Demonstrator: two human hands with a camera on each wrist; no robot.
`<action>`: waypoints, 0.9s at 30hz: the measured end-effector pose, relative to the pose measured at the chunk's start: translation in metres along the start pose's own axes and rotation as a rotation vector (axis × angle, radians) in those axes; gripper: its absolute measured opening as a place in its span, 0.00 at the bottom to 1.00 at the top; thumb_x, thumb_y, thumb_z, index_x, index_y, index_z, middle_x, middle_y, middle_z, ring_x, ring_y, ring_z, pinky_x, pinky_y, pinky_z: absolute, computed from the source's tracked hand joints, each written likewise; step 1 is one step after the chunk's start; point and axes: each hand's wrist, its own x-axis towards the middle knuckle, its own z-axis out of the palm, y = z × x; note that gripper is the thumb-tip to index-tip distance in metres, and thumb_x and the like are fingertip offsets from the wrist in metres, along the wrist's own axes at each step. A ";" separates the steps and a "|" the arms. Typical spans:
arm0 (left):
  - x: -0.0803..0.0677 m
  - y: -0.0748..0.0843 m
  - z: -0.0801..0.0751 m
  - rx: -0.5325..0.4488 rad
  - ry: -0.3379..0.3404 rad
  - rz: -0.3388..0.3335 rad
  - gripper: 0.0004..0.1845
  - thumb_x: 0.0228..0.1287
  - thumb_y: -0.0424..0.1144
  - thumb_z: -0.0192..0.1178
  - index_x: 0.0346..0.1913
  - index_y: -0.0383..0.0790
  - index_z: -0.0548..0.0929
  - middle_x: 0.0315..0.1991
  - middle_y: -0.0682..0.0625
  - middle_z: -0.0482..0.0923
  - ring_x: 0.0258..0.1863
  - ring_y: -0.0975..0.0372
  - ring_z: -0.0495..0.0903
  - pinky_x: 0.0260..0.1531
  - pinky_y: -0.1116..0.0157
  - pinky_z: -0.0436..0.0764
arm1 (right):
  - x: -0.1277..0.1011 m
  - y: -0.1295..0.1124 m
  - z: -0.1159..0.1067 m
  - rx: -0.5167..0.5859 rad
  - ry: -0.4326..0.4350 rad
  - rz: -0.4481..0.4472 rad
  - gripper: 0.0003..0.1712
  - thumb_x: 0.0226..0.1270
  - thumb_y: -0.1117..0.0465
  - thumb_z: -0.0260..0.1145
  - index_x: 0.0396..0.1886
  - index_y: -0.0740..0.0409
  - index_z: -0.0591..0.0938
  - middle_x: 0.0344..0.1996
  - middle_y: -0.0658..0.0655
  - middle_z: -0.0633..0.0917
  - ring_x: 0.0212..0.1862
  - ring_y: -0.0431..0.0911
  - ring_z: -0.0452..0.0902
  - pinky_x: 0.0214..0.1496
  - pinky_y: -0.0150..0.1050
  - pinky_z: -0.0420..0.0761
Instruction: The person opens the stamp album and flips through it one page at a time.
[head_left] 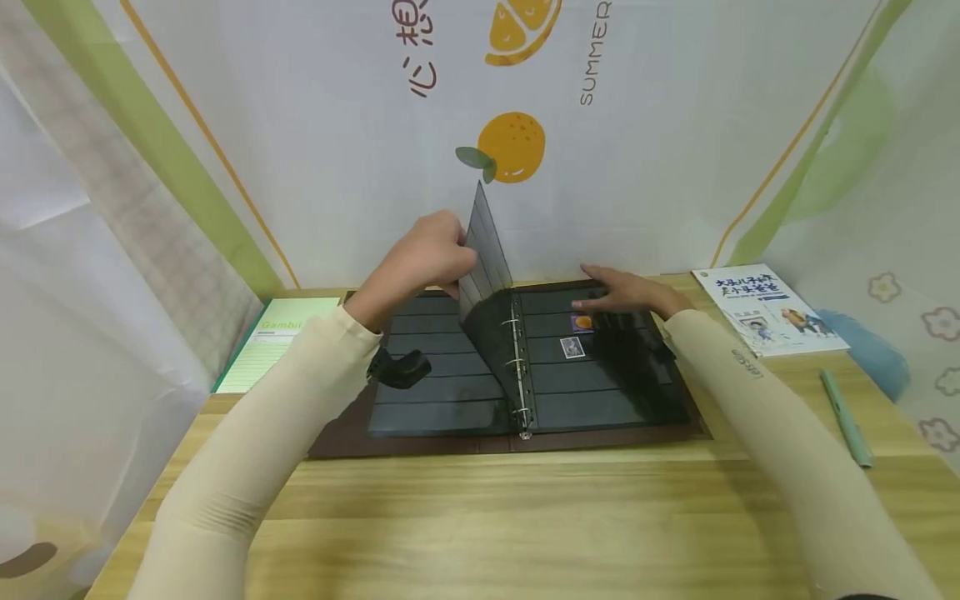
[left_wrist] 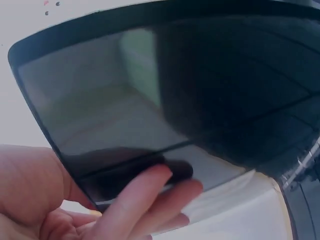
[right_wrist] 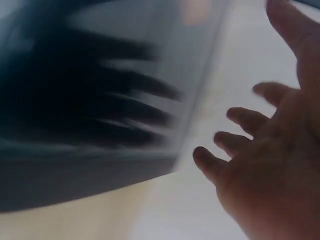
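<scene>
An open ring-bound stamp album (head_left: 480,446) with black pages lies on the wooden table. My left hand (head_left: 435,250) pinches one black album page (head_left: 487,242) by its outer edge, and the page stands nearly upright from the metal rings. In the left wrist view, fingers (left_wrist: 137,197) lie across the page's glossy face. My right hand (head_left: 626,290) hovers over the far part of the right page, fingers spread. The right wrist view shows its fingers (right_wrist: 240,120) beside a glossy sheet that mirrors them. Two stamps, one purple and orange (head_left: 582,323), one pale (head_left: 572,347), sit in the right page.
At the left back lies a green lined notepad (head_left: 277,342). A white illustrated booklet (head_left: 772,308) is at the right back, with a green pen (head_left: 846,417) in front of it. A printed curtain (head_left: 337,167) hangs behind the table.
</scene>
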 end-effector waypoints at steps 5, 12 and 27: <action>-0.002 -0.023 -0.010 -0.015 -0.049 -0.086 0.27 0.68 0.32 0.52 0.69 0.28 0.71 0.22 0.47 0.82 0.17 0.65 0.83 0.32 0.65 0.87 | -0.007 0.035 0.023 -0.010 -0.076 0.025 0.60 0.67 0.39 0.68 0.82 0.63 0.44 0.80 0.74 0.38 0.79 0.73 0.26 0.74 0.75 0.42; -0.016 -0.058 -0.015 -0.106 -0.057 -0.160 0.33 0.68 0.30 0.54 0.76 0.34 0.64 0.16 0.55 0.77 0.18 0.66 0.80 0.32 0.68 0.83 | -0.005 0.046 0.031 0.002 -0.073 0.037 0.55 0.70 0.43 0.67 0.82 0.61 0.48 0.80 0.72 0.36 0.79 0.72 0.24 0.75 0.75 0.41; -0.029 -0.157 0.019 -0.299 -0.023 -0.308 0.35 0.71 0.32 0.60 0.78 0.34 0.61 0.49 0.34 0.84 0.30 0.65 0.87 0.36 0.64 0.88 | -0.007 0.044 0.032 0.021 -0.066 0.055 0.56 0.69 0.42 0.67 0.83 0.60 0.48 0.81 0.70 0.36 0.80 0.70 0.23 0.75 0.74 0.40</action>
